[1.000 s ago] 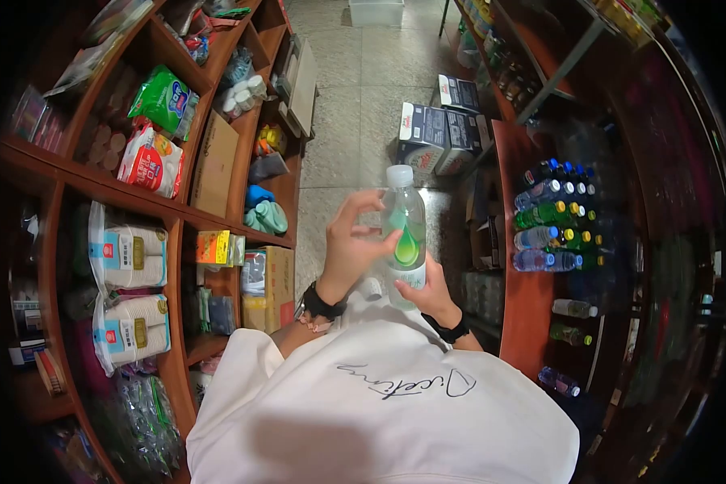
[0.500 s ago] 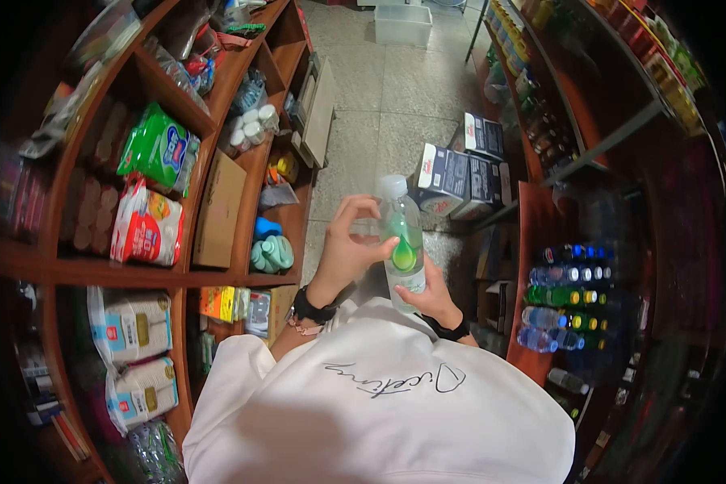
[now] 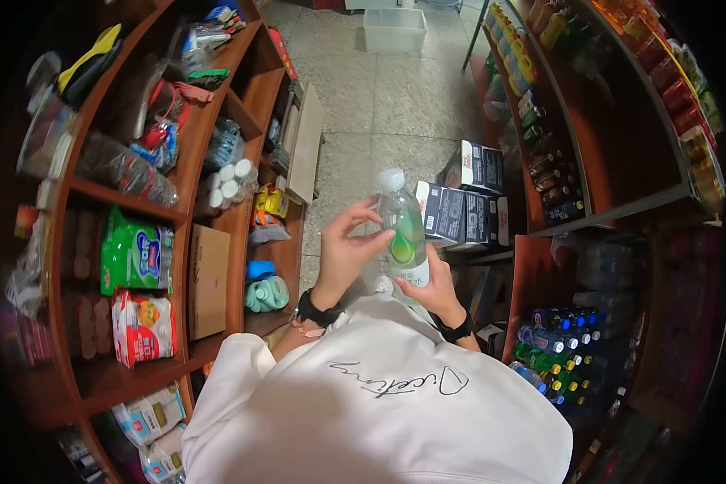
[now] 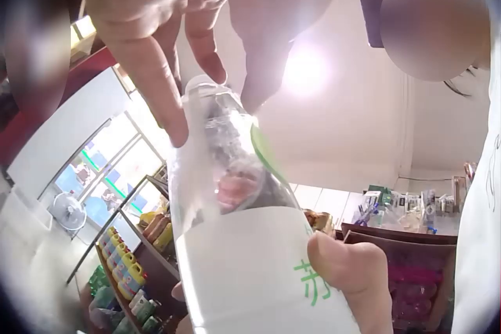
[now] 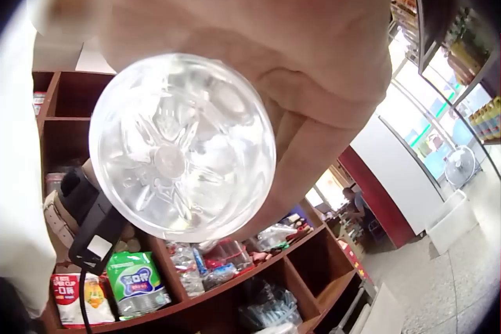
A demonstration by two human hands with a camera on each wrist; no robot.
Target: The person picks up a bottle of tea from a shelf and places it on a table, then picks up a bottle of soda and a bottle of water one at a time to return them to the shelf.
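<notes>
A clear plastic bottle (image 3: 403, 222) with a white cap (image 3: 391, 179) and a green drop on its label stands tilted in front of the white shirt. My right hand (image 3: 437, 286) grips its lower part, with the thumb over the label. At the upper part, my left hand (image 3: 348, 252) holds the bottle between thumb and curved fingers. In the left wrist view those fingers (image 4: 149, 72) rest at the shoulder, close to the cap. The right wrist view shows the bottle's ribbed base (image 5: 180, 150) under the right palm.
Wooden shelves (image 3: 181, 202) with packaged goods line the left side. On the right, a rack holds several drink bottles (image 3: 560, 351). Dark printed boxes (image 3: 464, 214) stand on the floor beyond the bottle, and a clear plastic bin (image 3: 395, 31) sits farther off.
The head view has shifted, so the shelves and drink bottles appear lower. Both hands keep their hold on the bottle, which has turned slightly. The left fingers have straightened a little.
</notes>
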